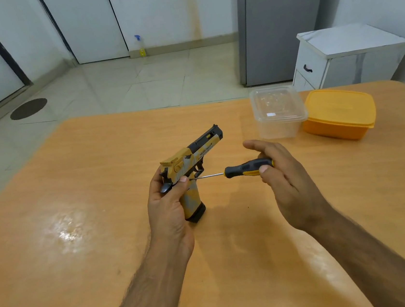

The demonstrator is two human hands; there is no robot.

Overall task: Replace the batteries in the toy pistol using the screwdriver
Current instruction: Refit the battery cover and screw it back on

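Note:
A yellow, grey and black toy pistol (192,158) is held above the middle of the wooden table (87,191), barrel pointing up and away, grip down. My left hand (169,207) is wrapped around its grip from the left, thumb on the frame. My right hand (278,177) holds a screwdriver (246,168) with a black and yellow handle, lying level. Its thin metal shaft points left and its tip touches the pistol's side just above the grip, next to my left thumb. No batteries are in sight.
At the table's far right stand a clear plastic container (279,114) with a lid and an orange lidded box (338,115). Behind the table are a white drawer cabinet (342,59) and a grey fridge (280,23). A spray bottle (141,46) stands on the floor.

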